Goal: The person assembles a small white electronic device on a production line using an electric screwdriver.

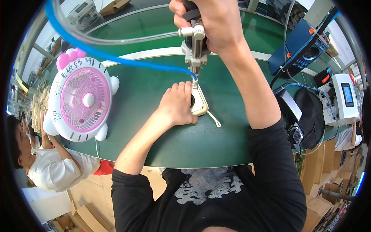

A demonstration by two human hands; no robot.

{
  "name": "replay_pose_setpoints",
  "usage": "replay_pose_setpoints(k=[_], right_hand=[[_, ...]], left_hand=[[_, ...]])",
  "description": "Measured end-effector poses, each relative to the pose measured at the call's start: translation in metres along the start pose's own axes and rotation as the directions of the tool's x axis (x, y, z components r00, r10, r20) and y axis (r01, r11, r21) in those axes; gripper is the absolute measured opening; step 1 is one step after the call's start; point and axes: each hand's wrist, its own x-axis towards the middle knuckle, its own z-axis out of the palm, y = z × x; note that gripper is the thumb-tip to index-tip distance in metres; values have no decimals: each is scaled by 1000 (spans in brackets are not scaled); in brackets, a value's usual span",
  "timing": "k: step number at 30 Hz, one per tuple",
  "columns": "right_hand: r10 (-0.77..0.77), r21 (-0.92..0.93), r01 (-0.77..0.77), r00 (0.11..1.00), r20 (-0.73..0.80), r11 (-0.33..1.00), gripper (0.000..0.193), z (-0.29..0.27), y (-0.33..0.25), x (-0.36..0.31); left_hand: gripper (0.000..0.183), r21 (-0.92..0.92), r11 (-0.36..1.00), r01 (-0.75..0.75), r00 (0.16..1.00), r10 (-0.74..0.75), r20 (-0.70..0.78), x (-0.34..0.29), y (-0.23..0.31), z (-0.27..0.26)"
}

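Observation:
My right hand (221,29) is wrapped round the grip of an upright power screwdriver (196,48). A clear hose (143,40) and a blue hose (154,67) run from the tool toward the upper left. Its tip meets the far end of a small cream-coloured case (200,103); whether a screw sits there is too small to tell. My left hand (176,103) grips the case from its left side and steadies it on the green table (228,143). A dark round opening shows partly beside my fingers. From the case's near end a cream wrist strap (214,118) lies on the table.
A white and pink fan (88,99) stands on the left. To the right are a dark blue speaker-like box (297,48), a black bag (310,116), cables and a white device with a screen (343,98). Another person (58,168) sits at the far left.

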Motion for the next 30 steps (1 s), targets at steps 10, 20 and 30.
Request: replay_pose_setpoints(k=[10,20,30], right_hand=[[34,-43,-34,999,-16,998,31,-4,16,-14],[-37,-170,35,999,-8,985,24,2,8,-13],[-68,-66,68,998,1,996,30,-2,-7,-4]], left_hand=[[110,-63,998,-29,999,30,12,-1,-1,-2],[110,-47,999,6,998,-3,65,-3,4,-10],[105,-70,997,-20,1000,21,11,-1,0,-3]])
